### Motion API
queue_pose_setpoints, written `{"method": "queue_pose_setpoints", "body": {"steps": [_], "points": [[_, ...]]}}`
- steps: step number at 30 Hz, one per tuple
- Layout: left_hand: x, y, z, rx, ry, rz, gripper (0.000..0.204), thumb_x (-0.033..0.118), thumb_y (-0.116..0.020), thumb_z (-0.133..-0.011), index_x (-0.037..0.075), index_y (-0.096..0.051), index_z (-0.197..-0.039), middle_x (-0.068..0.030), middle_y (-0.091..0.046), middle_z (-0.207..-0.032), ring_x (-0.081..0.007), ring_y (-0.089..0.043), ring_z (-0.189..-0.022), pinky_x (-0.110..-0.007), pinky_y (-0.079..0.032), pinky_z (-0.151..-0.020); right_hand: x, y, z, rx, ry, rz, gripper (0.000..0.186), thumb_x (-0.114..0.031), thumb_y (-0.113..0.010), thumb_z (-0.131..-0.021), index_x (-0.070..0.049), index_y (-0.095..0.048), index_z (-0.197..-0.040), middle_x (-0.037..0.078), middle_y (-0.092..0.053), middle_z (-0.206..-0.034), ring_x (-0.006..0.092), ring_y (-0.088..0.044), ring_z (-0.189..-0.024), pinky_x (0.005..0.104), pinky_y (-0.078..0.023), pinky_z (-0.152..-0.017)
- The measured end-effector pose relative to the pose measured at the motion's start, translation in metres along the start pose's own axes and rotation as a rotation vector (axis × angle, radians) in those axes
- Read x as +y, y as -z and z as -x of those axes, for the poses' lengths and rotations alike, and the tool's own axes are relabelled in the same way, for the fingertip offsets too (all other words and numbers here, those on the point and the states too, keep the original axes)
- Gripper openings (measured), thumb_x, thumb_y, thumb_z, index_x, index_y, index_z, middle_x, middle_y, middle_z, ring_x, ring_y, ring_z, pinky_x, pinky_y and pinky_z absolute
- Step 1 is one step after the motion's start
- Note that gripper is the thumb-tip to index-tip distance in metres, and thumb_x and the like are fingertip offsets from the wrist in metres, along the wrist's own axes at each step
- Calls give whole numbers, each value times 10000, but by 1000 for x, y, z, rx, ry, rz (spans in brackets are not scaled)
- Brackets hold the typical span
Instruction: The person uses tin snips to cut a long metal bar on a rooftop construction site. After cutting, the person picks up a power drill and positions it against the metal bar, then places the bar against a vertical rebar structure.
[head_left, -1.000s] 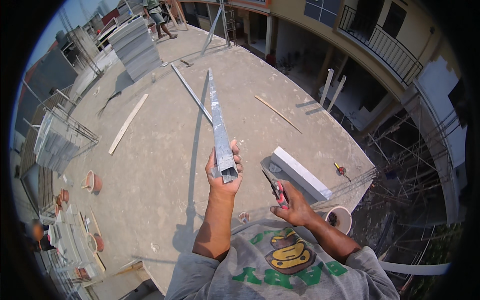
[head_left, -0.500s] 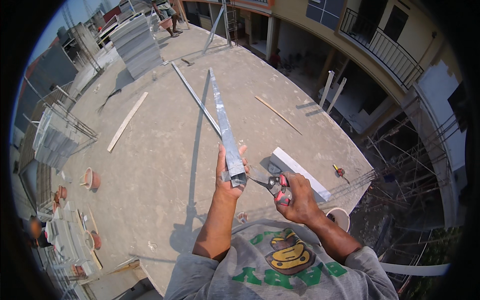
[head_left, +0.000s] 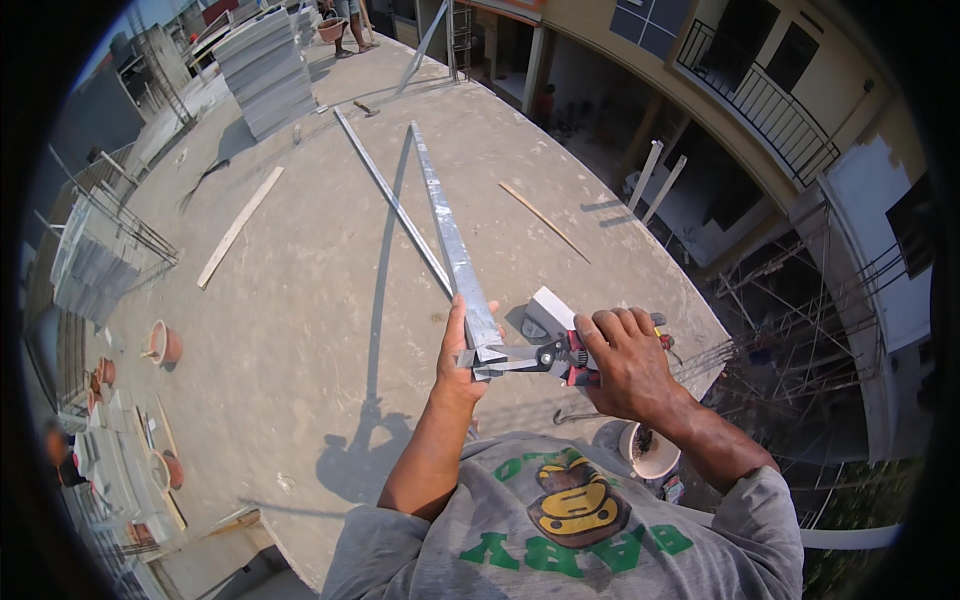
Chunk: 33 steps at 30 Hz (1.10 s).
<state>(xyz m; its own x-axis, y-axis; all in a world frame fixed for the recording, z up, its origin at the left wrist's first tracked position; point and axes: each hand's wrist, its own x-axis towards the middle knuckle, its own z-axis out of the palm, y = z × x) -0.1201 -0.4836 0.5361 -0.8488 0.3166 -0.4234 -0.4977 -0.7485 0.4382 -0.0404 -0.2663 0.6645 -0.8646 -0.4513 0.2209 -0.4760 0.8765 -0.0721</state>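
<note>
A long galvanized metal channel (head_left: 449, 236) slants away from me over the concrete floor. My left hand (head_left: 460, 352) is wrapped round its near end from below, thumb along the left side. Tin snips (head_left: 546, 357) with red and black handles are gripped in my right hand (head_left: 632, 365). Their blades are parted around the cut, bent metal at the channel's near end. A second, thinner metal strip (head_left: 390, 195) lies on the floor left of the channel. Beyond the snips rests a pale block (head_left: 549, 309), partly hidden by my right hand.
A white bucket (head_left: 655, 455) stands close by my right elbow. Grey blocks (head_left: 265, 75) are stacked at far left. Wooden strips (head_left: 240, 228) and a hammer (head_left: 366, 109) lie about. The slab's edge drops off at right beside scaffolding (head_left: 790, 300). Someone's legs (head_left: 350, 30) show at the back.
My right hand has turned and brought the tin snips leftward onto the channel's near end. The blades, apart from it before, now straddle the metal. My left hand keeps its hold.
</note>
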Motion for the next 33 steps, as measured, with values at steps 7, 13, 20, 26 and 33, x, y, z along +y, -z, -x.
{"method": "queue_pose_setpoints", "body": {"steps": [7,13,20,26,33], "points": [[-6,6,-2,33,-46,-22,603,546,-575,-936,98,-454,-1321,-145,-621,-1172,-182,-636,-704,-334,-551,-538,-12,10,-3,-226,-129,-37,664,-164,-732,-599,57,-552,-1199,192,-589,-953,356,-595,-913,438,-447,-844],[-11,12,-5,30,-30,-43,626,562,-577,-929,87,-454,-1318,-128,-621,-1138,-172,-606,-697,-324,-533,-534,-15,16,-12,-517,-320,-123,632,-236,-758,-647,45,-569,-1181,193,-594,-957,370,-593,-942,429,-446,-891],[-17,23,0,-10,20,10,677,562,-574,-928,83,-403,-1373,-136,-554,-1257,-176,-595,-690,-325,-529,-531,-1,-5,-8,-329,-107,-188,686,-226,-781,-647,28,-550,-1241,191,-583,-1036,367,-568,-1025,437,-429,-935],[-11,33,8,42,33,-2,673,547,-577,-929,77,-411,-1381,-130,-572,-1238,-178,-602,-672,-325,-533,-518,3,-23,-14,-404,-73,-260,628,-178,-764,-644,1,-561,-1210,191,-588,-1059,364,-578,-1036,442,-448,-917],[-5,39,12,49,0,-15,634,528,-629,-908,57,-482,-1306,-111,-626,-1098,-167,-596,-620,-317,-534,-527,12,-28,-31,-542,-74,-531,507,-176,-764,-644,2,-604,-1091,193,-616,-930,360,-624,-899,397,-505,-784]]}}
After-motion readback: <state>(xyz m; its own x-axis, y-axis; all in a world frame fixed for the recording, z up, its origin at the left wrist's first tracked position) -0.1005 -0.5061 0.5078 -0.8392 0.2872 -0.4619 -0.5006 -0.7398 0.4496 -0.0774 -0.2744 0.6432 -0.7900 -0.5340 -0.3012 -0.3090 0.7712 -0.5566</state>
